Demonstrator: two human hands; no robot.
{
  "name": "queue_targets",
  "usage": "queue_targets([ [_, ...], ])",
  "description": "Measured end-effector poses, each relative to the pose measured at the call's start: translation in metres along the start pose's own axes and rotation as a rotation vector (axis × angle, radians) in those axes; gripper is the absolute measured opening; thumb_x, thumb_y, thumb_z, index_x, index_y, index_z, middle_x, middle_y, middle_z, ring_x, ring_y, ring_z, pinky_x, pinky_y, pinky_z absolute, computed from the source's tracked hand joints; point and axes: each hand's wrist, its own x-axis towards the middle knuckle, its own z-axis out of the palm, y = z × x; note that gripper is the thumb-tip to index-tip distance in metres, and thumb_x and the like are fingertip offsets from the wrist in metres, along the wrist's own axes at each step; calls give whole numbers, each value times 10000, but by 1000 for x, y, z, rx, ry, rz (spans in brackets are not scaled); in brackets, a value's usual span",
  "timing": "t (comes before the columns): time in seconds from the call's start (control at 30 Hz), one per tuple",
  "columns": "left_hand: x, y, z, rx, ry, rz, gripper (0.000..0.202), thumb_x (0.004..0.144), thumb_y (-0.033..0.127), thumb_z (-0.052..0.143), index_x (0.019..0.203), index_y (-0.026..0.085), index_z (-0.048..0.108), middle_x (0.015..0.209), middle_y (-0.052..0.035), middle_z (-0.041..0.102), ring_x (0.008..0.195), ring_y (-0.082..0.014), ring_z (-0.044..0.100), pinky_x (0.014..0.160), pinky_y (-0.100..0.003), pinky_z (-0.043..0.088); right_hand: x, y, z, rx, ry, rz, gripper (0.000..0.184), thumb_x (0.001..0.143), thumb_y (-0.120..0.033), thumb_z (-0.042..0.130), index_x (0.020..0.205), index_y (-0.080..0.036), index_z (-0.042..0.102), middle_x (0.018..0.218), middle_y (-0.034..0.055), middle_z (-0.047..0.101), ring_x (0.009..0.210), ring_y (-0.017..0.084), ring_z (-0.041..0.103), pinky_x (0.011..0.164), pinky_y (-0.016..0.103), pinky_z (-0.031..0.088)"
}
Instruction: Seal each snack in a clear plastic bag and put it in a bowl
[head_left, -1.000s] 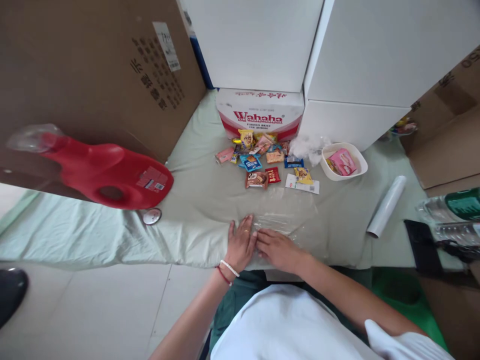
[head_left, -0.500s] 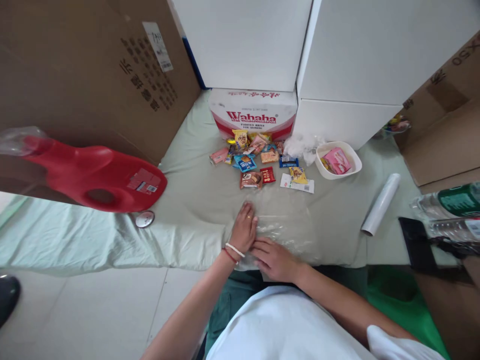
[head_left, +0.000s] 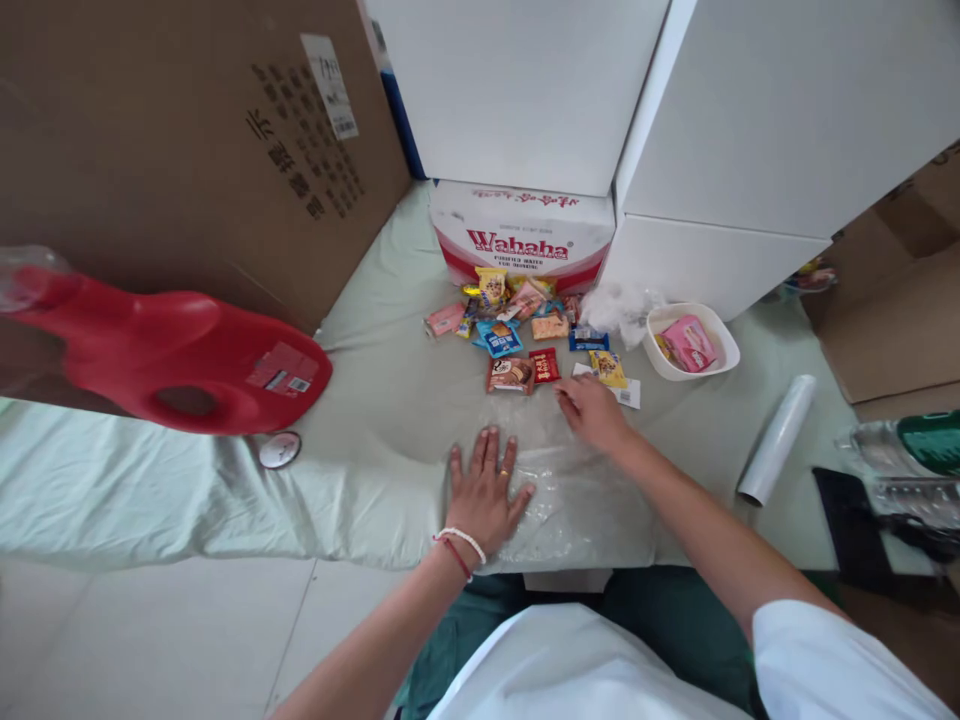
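Note:
A sheet of clear plastic film (head_left: 577, 490) lies flat on the pale green cloth (head_left: 375, 400) in front of me. My left hand (head_left: 484, 490) rests palm down on the film's left edge, fingers spread. My right hand (head_left: 592, 408) is stretched forward over the film's far edge, close to a pile of small snack packets (head_left: 525, 330), and holds nothing that I can see. Nearest its fingers are a red packet (head_left: 545, 365) and a brown packet (head_left: 511, 374).
A white bowl (head_left: 694, 365) holding a pink packet sits at the right of the snacks, with a roll of film (head_left: 776, 438) beyond it. A red jug (head_left: 172, 360) lies at the left. Cardboard boxes, a Wahaha carton (head_left: 525, 235) and white cabinets ring the back.
My right hand has left the near edge of the film and reached forward toward the snack packets. My left hand stays flat on the film.

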Motion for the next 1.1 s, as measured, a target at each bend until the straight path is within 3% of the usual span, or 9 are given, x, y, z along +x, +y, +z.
queue_targets([
  [0.17,-1,-1,0,-8,-10,-3,752,1029,599,430,1651,181,374,1753,-209,197,1631,-382,224,1252,-742,149,64,-17,32,-98,-172,-164,677,858,-140,732,1508,-179,548,1583,173,504,1432,331,426,1175,512,371],
  [0.33,-1,-2,0,-55,-22,-14,756,1024,630,420,1652,210,377,1758,-191,202,1638,-365,213,1270,-726,119,82,-6,31,69,-197,25,452,851,-106,678,1302,-139,702,1307,164,706,1253,308,597,1130,477,425],
  [0.47,0,-2,3,-82,-4,-15,784,1021,642,413,1664,198,345,1759,-186,195,1641,-360,205,1276,-723,98,55,9,-11,290,-57,152,433,896,-239,635,1319,-156,675,1257,122,741,1110,251,689,995,389,534],
  [0.57,0,-3,6,-81,24,-15,839,1019,649,398,1672,131,302,1749,-203,215,1635,-366,221,1284,-717,83,8,9,-41,724,20,338,453,917,-461,626,1295,-214,671,1178,79,765,1001,236,722,863,376,594],
  [0.7,-2,-4,7,-85,31,-18,834,1042,604,345,1672,63,261,1734,-229,244,1632,-359,238,1299,-691,82,-45,-5,-44,1049,-243,671,489,853,-658,671,1043,-208,707,818,62,747,658,216,691,562,335,579],
  [0.83,-7,-1,5,-88,1,-7,798,1056,532,321,1676,42,215,1734,-219,248,1636,-355,228,1295,-702,87,-58,-23,-24,849,-546,744,611,943,-775,494,942,-201,701,682,64,710,524,203,637,476,306,508],
  [0.9,-8,1,4,-85,-2,-15,787,1056,514,320,1680,50,202,1738,-210,242,1634,-356,233,1294,-708,83,-56,-29,-21,539,-498,615,633,1011,-737,401,1043,-192,722,777,103,748,622,228,691,568,326,534],
  [1.0,-9,4,3,-78,-5,-27,776,1056,506,321,1682,60,208,1738,-205,240,1629,-353,250,1300,-696,85,-58,-34,-26,-25,-272,338,474,1031,-556,539,1271,-178,693,1053,162,764,891,281,733,752,360,540],
  [1.1,-8,4,2,-72,-6,-25,754,1061,496,315,1681,76,230,1741,-197,237,1630,-344,251,1305,-682,87,-71,-41,-27,-181,-326,29,459,984,-454,673,1389,-239,648,1281,142,708,1105,293,683,849,364,528],
])
